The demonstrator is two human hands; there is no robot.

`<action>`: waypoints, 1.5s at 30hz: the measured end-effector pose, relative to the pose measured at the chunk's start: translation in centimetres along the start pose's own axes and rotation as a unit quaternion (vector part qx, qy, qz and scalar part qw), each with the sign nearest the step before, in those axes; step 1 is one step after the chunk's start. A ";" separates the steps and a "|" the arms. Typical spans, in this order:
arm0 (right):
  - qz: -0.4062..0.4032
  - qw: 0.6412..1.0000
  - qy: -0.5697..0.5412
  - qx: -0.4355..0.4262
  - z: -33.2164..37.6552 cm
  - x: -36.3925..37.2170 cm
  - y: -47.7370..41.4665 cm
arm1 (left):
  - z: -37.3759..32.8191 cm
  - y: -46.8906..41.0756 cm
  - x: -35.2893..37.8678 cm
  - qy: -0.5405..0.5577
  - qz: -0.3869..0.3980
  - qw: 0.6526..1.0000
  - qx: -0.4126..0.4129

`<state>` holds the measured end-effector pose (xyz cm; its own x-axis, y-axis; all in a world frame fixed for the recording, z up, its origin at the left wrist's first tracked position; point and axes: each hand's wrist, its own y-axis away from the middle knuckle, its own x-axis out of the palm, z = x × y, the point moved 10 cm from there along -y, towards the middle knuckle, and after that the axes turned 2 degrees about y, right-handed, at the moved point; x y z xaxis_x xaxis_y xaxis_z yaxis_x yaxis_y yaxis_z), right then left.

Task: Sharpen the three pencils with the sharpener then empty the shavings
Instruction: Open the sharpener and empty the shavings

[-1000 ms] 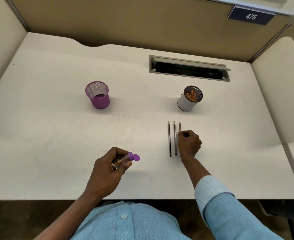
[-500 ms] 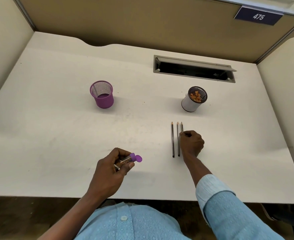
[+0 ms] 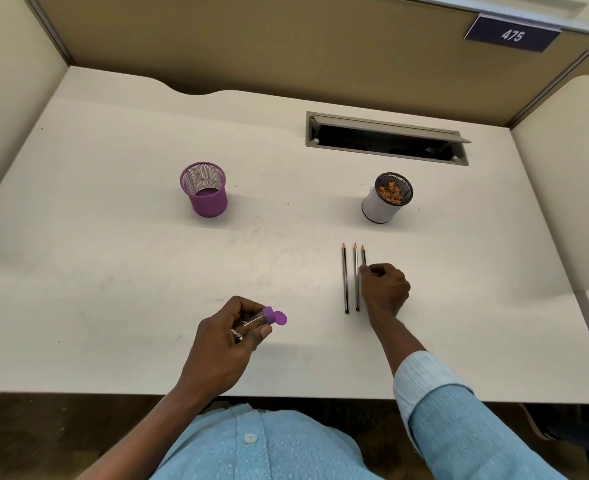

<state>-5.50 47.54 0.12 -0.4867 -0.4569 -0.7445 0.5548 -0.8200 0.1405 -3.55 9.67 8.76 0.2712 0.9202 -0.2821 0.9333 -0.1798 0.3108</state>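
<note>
Three dark pencils lie side by side on the white desk, tips pointing away: the left pencil (image 3: 345, 278), the middle pencil (image 3: 356, 276) and the right pencil (image 3: 363, 254). My right hand (image 3: 385, 289) rests with fingers curled on the right pencil, covering its lower part. My left hand (image 3: 230, 336) holds a clear tube-shaped sharpener (image 3: 263, 319) above the desk; its purple cap hangs flipped open and brown shavings show inside.
A white cup (image 3: 379, 209) with orange shavings stands behind the pencils. A purple mesh cup (image 3: 207, 195) stands at middle left. An open cable slot (image 3: 386, 142) is cut into the back of the desk. Partition walls enclose three sides.
Both hands stay nearly still; the right hand keeps its hold at the right pencil. The camera has tilted slightly, shifting the scene a little to the right.
</note>
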 end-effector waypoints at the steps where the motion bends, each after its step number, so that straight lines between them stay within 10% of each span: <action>1: 0.001 1.000 -0.001 0.001 -0.1 0.0 0.0 | 0.0 0.0 0.0 0.000 0.000 1.000 0.001; 13: -0.058 0.993 -0.102 -0.029 2.7 -3.7 4.2 | -1.3 -0.5 -0.4 0.037 -0.012 0.999 0.021; 25: 0.226 0.912 -0.341 0.002 12.0 -2.8 16.5 | -5.8 -2.0 -0.3 0.090 -0.031 0.990 0.100; 45: 0.216 0.903 -0.357 -0.104 14.8 -3.8 19.6 | -7.1 -1.9 -0.6 0.062 -0.040 0.986 0.150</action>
<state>-2.74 28.15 15.37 -0.4654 -0.8846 -0.0279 0.8749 -0.4646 0.1364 -7.15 11.91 14.74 0.1797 0.9679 -0.1755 0.9833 -0.1819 0.0034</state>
